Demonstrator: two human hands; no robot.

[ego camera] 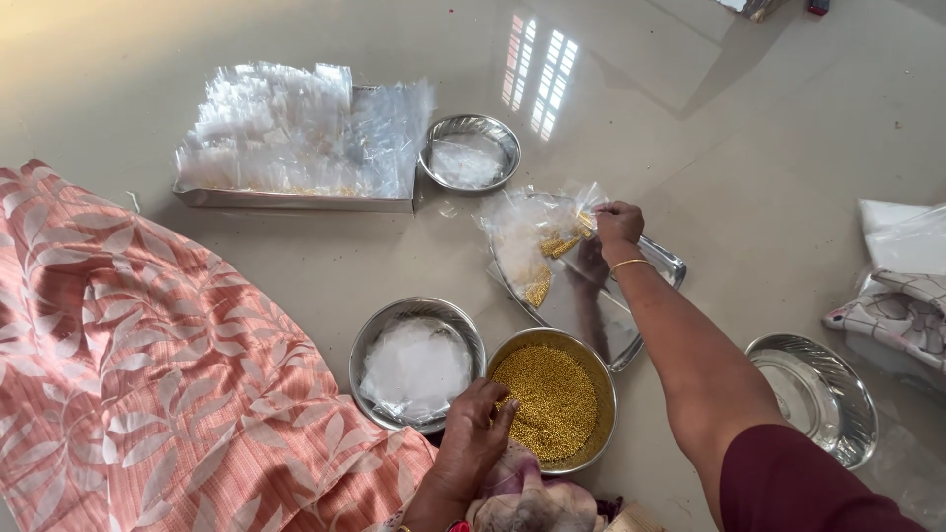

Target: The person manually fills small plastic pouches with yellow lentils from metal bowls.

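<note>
Nearest the camera, the left hand [473, 443] rests on the near rim of the grain bowl [553, 398], fingers curled loosely with the tips at the edge of the grain; whether they pinch any grain cannot be told.

Grain bowl: round, steel, filled almost to the rim with small yellow-gold grains, heaped evenly.

Right hand [618, 223]: arm extended across the floor [769, 148], a thin gold bangle [629, 264] at the wrist. The fingers are closed on the top edge of a packet [583, 219] at the far end of the tray [631, 325].

Packets [532, 246]: small, clear plastic, crumpled, each holding a little yellow grain at the bottom. They lie in a loose pile on the far half of the tray. The near half of the tray is bare and reflects the arm.

Other containers:
- Left bowl [417, 363], steel, just beside the grain bowl and touching it: holds a flat stack of clear plastic bags.
- Far bowl [470, 152], steel, beyond the tray: holds a few clear bags.
- Box [296, 197], long and shallow, just left of the far bowl: packed with upright clear bags, a trace of yellow at their base.
- Right bowl [814, 394], steel with a ribbed wall, well apart from the grain bowl: nothing visible inside.

Pink leaf-patterned cloth [148, 374] covers the floor at the left. Folded patterned fabric [902, 310] lies at the right edge.
</note>
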